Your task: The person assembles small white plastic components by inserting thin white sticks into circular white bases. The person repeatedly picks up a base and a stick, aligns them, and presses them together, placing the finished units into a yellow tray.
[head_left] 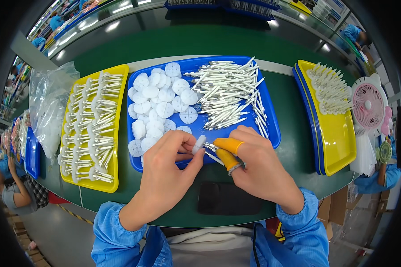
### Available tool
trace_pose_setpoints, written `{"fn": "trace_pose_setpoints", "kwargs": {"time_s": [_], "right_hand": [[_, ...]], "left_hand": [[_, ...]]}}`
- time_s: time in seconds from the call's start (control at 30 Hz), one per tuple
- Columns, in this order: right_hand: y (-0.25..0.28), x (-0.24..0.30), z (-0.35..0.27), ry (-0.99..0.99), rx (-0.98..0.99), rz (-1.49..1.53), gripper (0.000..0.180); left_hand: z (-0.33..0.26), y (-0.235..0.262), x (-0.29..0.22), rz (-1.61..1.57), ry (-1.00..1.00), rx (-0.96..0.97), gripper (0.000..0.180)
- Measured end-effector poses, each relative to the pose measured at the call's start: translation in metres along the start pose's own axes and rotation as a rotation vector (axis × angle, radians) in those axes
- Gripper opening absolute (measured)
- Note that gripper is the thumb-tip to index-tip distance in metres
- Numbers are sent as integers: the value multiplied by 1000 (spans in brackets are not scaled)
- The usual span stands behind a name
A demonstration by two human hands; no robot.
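Note:
My left hand [165, 167] pinches a small white plastic disc [199, 144] on edge between thumb and fingers. My right hand [256, 162], with yellow finger covers on its thumb and index finger and a ring-like band, grips slim white rods [214, 158] with metal ends at the disc's face. Exactly how many rods it holds is hidden. Both hands meet over the near edge of a blue tray [275, 127]. Inside it, loose round white discs [165, 110] are heaped on the left, and a pile of white rods [227, 91] lies on the right.
Left stands a yellow tray [123, 84] of discs fitted with rods, beside a clear plastic bag [53, 107]. Right are stacked trays, the top one yellow [336, 149] with more rod-filled discs, and a pink fan [368, 105]. A dark phone-like slab [229, 199] lies near the table's front edge.

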State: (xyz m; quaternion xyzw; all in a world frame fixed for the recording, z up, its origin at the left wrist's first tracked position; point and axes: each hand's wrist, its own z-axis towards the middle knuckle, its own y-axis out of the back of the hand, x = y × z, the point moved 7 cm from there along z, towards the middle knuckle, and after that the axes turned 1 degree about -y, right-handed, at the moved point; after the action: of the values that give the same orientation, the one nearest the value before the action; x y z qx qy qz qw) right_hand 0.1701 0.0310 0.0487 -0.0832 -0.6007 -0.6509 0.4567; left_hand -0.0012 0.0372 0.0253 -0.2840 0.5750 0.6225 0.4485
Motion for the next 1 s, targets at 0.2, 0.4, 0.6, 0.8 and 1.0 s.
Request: {"fn": "trace_pose_setpoints", "kwargs": {"time_s": [0.2, 0.4, 0.6, 0.8, 1.0], "right_hand": [[-13, 8, 0, -3, -2, 36, 33], [-10, 10, -9, 15, -148, 53, 21], [-21, 6, -14, -93, -196, 68, 16], [-2, -30, 3, -107, -148, -50, 23], [9, -54, 7, -172, -55, -391, 25]], "left_hand": [[-1, 0, -8, 41, -101, -18, 15], [-4, 0, -16, 98, -136, 15, 16], [-10, -12, -9, 145, -185, 0, 18], [0, -2, -2, 111, -66, -33, 16], [7, 8, 3, 32, -35, -25, 13]]}}
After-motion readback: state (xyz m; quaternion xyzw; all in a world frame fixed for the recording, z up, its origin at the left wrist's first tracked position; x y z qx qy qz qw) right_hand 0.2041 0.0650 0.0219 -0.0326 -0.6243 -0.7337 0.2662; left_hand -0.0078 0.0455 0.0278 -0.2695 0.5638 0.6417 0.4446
